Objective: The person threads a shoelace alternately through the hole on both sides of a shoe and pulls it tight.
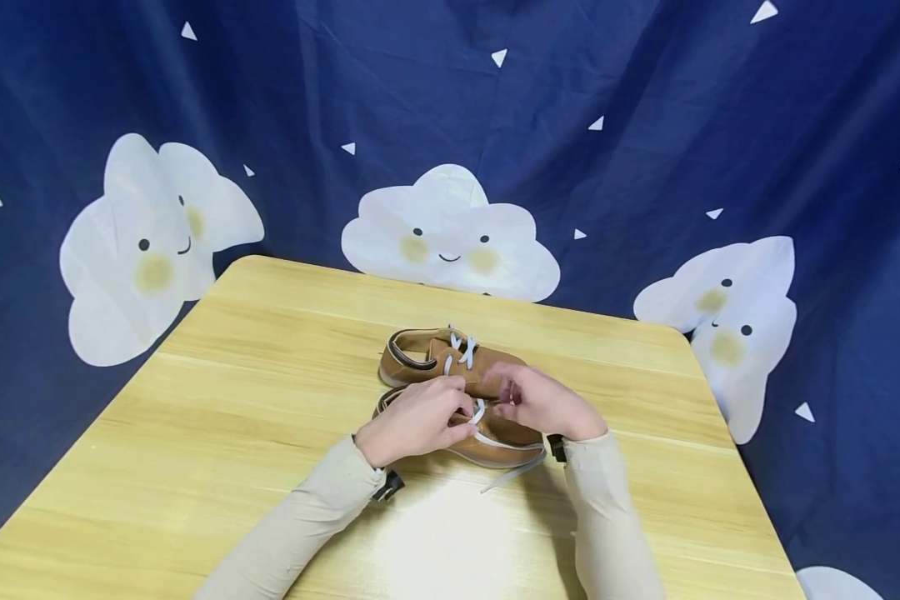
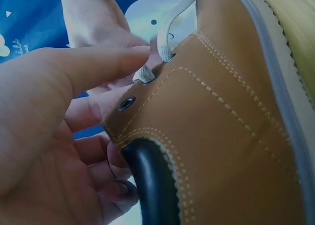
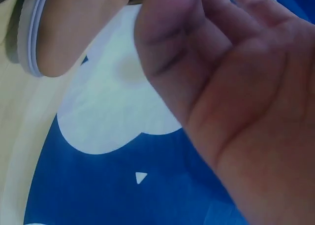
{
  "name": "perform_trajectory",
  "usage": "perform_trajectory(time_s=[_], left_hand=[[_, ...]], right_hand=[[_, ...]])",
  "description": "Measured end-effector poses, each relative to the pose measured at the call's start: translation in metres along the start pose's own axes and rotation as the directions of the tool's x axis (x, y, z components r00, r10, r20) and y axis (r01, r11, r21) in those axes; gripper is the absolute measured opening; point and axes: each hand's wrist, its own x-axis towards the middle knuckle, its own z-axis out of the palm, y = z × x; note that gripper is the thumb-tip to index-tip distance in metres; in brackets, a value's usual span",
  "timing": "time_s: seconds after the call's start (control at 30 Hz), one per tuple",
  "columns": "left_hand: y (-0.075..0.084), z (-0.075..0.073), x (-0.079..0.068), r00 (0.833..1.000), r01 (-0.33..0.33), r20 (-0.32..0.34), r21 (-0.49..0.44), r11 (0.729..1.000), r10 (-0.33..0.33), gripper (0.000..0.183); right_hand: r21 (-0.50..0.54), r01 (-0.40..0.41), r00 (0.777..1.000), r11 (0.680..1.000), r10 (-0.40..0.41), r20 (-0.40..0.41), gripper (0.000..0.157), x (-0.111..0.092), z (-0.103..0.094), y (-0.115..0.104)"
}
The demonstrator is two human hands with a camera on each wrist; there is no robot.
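Two brown shoes stand side by side on the table. My left hand (image 1: 420, 421) is at the opening of the near shoe (image 1: 506, 429), with thumb and index finger at its eyelet flap. In the left wrist view, they pinch a white shoelace (image 2: 145, 75) where it comes out of an eyelet; the eyelet (image 2: 126, 103) beside it has no lace through it. Over the near shoe's toe hovers my right hand (image 1: 547, 402), fingers loosely bent and slightly blurred, with nothing seen in them. The far shoe (image 1: 495, 360) has its white lace crossed over the tongue.
A light wooden table (image 1: 217, 400) carries both shoes. One loose lace end (image 1: 510, 478) trails over the near shoe's side onto the tabletop. Behind the table hangs a dark blue curtain (image 1: 412, 75) with white smiling clouds.
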Motion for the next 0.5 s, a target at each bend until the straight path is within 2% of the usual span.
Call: perform_trajectory(time_s=[0.07, 0.2, 0.37, 0.5], left_hand=[[0.0, 0.001, 0.0, 1.0, 0.007, 0.004, -0.019, 1.0, -0.007, 0.012], [0.0, 0.001, 0.0, 1.0, 0.026, 0.009, -0.082, 0.996, -0.026, 0.01], [-0.001, -0.001, 0.0, 0.999, 0.043, 0.027, -0.09, 0.995, -0.041, 0.013], [-0.016, -0.015, -0.001, 0.996, 0.074, 0.057, -0.133, 0.988, -0.067, 0.019]], right_hand=[[0.016, 0.052, 0.999, 0.999, -0.052, -0.004, 0.031, 0.003, 0.0, 0.003], [0.046, 0.119, 0.993, 0.992, -0.119, 0.005, 0.023, 0.012, 0.008, 0.007], [0.089, 0.111, 0.994, 0.99, -0.112, 0.008, 0.022, 0.013, 0.01, 0.009], [0.11, 0.138, 0.99, 0.984, -0.136, -0.018, 0.028, 0.007, 0.004, 0.006]])
